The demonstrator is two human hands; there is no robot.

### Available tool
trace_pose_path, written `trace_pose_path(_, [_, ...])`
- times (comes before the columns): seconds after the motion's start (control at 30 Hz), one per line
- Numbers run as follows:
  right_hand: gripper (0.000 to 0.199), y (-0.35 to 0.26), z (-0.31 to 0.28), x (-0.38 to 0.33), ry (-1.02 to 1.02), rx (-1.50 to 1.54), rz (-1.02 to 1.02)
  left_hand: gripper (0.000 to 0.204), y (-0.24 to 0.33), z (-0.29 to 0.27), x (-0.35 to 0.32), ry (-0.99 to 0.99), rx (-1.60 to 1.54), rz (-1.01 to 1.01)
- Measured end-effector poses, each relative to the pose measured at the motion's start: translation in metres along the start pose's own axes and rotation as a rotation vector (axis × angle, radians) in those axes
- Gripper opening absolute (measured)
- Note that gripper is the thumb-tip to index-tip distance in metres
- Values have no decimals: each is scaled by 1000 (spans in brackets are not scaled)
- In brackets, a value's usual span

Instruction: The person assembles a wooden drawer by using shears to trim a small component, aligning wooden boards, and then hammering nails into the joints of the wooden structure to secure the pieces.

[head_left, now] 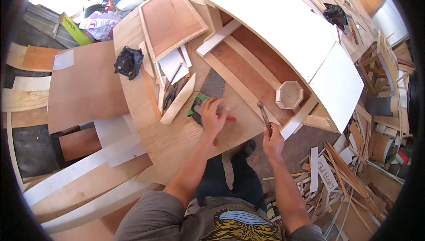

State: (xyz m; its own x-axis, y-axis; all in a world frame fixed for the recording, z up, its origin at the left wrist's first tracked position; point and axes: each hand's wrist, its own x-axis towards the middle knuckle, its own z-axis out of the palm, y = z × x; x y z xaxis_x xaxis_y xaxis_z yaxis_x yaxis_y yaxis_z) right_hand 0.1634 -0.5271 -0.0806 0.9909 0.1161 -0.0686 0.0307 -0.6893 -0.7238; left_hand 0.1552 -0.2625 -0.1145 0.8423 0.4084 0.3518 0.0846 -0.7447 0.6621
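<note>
My right hand is closed round the handle of a hammer; its head points away from me, beside the open wooden frame. My left hand is slightly blurred, with fingers loosely apart over the plywood table. Just beside it lies a handsaw with a green and black handle, partly hidden by the hand. A tool with red handles shows from under my left hand; its head is hidden. The large curved white-topped wooden frame lies on the table, with an octagonal wooden piece at its near end.
A framed brown panel, wood offcuts, pliers and a black plastic bag lie on the table. Scrap strips are piled on the floor at right. Brown sheets and curved boards are at left.
</note>
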Motion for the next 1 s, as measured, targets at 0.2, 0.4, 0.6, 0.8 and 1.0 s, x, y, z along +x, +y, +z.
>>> trace_pose_path(0.2, [27,-30,48,-3,-141,-126,-14,35,-100,-89,6,146,336,-252])
trace_pose_path(0.4, [31,-71,83,0,-219,-222,75,48,-145,-119,21,-27,482,-523])
trace_pose_path(0.6, [31,-84,107,2,-157,-275,70,52,-138,-131,46,-201,505,-614])
trace_pose_path(0.8, [33,-76,123,-1,-79,-294,85,55,-111,-115,21,-285,266,-305])
trace_pose_path(1.0, [31,-83,120,2,-173,-191,197,58,-97,-75,-12,-321,126,-450])
